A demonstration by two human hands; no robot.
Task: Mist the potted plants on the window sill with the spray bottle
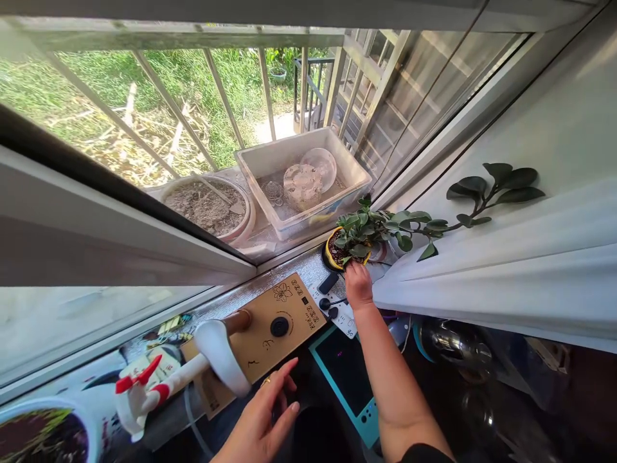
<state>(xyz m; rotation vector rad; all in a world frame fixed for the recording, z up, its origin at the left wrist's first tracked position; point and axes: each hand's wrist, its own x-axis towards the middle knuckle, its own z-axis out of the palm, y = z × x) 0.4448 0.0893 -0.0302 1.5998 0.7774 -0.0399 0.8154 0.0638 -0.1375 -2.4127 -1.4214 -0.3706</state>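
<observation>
A small yellow pot of soil holding a leafy green succulent stands on a black saucer on the foil-lined sill. My right hand reaches up to the pot's near side, its fingertips hidden among the leaves and at the rim. A long stem of the plant stretches right against the white curtain. Lower down, my left hand hangs in the air with its ringed fingers apart, holding nothing. It is nearest a white-and-red spray bottle and a printed cardboard box.
Beyond the open window, a white plastic tub and a round soil-filled pot sit on the outer ledge behind railings. Indoors are a white power strip, a teal-edged tablet, a metal kettle and a white curtain.
</observation>
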